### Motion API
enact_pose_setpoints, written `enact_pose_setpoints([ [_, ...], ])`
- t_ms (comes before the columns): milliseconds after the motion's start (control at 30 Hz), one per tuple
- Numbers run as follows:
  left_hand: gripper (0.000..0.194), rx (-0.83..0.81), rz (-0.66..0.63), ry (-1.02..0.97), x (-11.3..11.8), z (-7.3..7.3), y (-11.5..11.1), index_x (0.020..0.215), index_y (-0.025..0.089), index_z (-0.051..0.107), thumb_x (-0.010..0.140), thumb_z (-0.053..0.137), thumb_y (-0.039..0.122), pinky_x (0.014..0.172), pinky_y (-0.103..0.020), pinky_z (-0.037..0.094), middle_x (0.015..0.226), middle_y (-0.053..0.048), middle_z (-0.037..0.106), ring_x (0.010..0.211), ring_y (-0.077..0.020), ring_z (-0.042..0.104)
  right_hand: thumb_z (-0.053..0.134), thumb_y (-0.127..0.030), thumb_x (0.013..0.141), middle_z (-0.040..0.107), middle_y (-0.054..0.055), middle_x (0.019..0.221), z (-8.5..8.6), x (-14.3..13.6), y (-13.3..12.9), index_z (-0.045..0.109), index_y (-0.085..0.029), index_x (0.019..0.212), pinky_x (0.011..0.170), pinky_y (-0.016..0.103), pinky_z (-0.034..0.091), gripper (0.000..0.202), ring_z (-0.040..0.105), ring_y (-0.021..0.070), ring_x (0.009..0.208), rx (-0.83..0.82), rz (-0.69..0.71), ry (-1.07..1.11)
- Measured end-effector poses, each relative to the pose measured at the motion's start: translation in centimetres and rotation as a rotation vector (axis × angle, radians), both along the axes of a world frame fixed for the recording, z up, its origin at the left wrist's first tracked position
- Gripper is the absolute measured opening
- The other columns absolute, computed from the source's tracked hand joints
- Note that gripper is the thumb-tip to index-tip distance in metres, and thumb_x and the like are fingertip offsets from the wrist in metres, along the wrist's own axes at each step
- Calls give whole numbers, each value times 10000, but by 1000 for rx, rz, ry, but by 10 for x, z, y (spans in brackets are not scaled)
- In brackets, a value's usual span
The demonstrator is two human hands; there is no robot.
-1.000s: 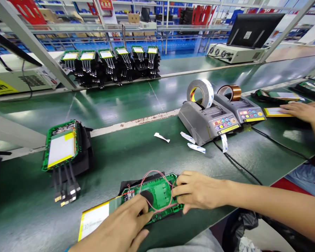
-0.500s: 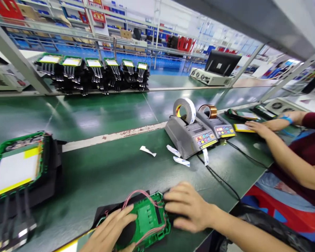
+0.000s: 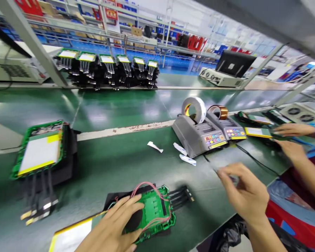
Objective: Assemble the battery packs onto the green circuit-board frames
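My left hand [image 3: 118, 224] lies with fingers spread over a green plastic device casing [image 3: 153, 206], touching its left side. Pink wires loop along the casing, and several black cables with metal ends [image 3: 182, 196] stick out on its right. A white battery pack with yellow edges [image 3: 73, 234] is partly under my left forearm. In front of the tape dispenser [image 3: 199, 136], my right hand [image 3: 244, 192] is raised, thumb and forefinger pinched together. Blurred between these fingers is a pale bit that looks like the strip of tape.
Loose white tape pieces [image 3: 187, 160] lie before the dispenser. Another casing with a battery [image 3: 40, 150] rests on the left. A second dispenser [image 3: 232, 127] stands alongside. A co-worker's hands [image 3: 291, 140] are at the right, and a row of units [image 3: 110, 70] lines the back.
My right hand has left the casing's cables and moved right and up to the dispenser. The tape strip hanging there no longer shows. My left hand stays on the casing.
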State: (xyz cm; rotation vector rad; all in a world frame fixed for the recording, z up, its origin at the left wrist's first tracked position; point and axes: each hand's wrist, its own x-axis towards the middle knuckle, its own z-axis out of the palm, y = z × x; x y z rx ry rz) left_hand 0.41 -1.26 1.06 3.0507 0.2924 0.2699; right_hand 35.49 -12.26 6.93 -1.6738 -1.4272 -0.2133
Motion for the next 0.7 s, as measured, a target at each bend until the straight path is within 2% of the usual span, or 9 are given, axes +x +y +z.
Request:
enact_pose_setpoints([
  [67, 504, -31, 33, 56, 4, 18, -3, 1373, 439, 368, 903, 505, 319, 947, -430, 516, 1478, 3, 384, 1283, -273, 463, 603, -170, 845, 619, 6, 748, 10, -31, 9, 624, -211, 851, 602, 248, 445, 46, 567, 130, 664, -362, 483, 80],
  [100, 505, -58, 42, 81, 6, 24, -4, 1379, 435, 360, 910, 491, 300, 975, -439, 495, 1498, 8, 348, 1308, -274, 431, 602, -210, 858, 612, -7, 750, 12, -46, 17, 623, -210, 853, 588, 225, 438, 21, 561, 110, 648, -562, 657, 115],
  [133, 502, -87, 57, 101, 7, 28, -5, 1382, 427, 360, 916, 479, 284, 1002, -449, 471, 1517, 11, 310, 1333, -276, 393, 615, -264, 859, 618, -14, 775, 11, -59, 27, 622, -209, 855, 595, 214, 431, 56, 569, 100, 665, -717, 808, 93],
  [200, 484, -143, 65, 129, 7, 31, -6, 1371, 418, 384, 922, 462, 256, 1044, -469, 426, 1541, 21, 247, 1372, -276, 324, 643, -372, 839, 632, -27, 820, 5, -81, 49, 613, -213, 863, 616, 219, 405, 163, 598, 107, 731, -895, 971, -57],
  [333, 427, -228, 65, 116, 4, 31, -8, 1308, 408, 474, 920, 463, 230, 1059, -490, 403, 1537, -3, 252, 1391, -272, 286, 586, -434, 867, 642, -16, 806, -1, -106, 83, 599, -203, 839, 520, 247, 272, 232, 620, 147, 759, -997, 1091, -476],
  [433, 379, -276, 69, 121, 4, 32, -8, 1259, 380, 530, 917, 469, 229, 1075, -496, 382, 1515, -34, 303, 1389, -274, 291, 549, -426, 891, 636, -6, 799, 7, -109, 99, 589, -192, 795, 484, 248, 217, 257, 606, 140, 731, -1005, 1170, -584],
  [567, 333, -342, 72, 129, 6, 35, -7, 1188, 368, 573, 905, 478, 219, 1097, -511, 354, 1490, -10, 331, 1388, -274, 290, 673, -407, 809, 604, -22, 861, 21, -96, 101, 579, -205, 908, 567, 199, 367, 243, 590, 106, 744, -948, 1205, -271],
  [633, 379, -361, 67, 107, 8, 38, -7, 1213, 361, 551, 884, 494, 183, 1105, -508, 347, 1450, -10, 374, 1378, -271, 305, 705, -401, 780, 583, -5, 933, 19, -89, 88, 547, -200, 1012, 640, 187, 444, 346, 586, 89, 736, -930, 1157, -71],
  [700, 384, -389, 69, 88, 11, 41, -7, 1201, 321, 558, 868, 492, 141, 1119, -477, 334, 1374, -21, 440, 1344, -257, 346, 708, -403, 775, 576, 29, 1041, 10, -83, 66, 501, -204, 1122, 749, 225, 495, 450, 601, 121, 832, -937, 1083, -19],
])
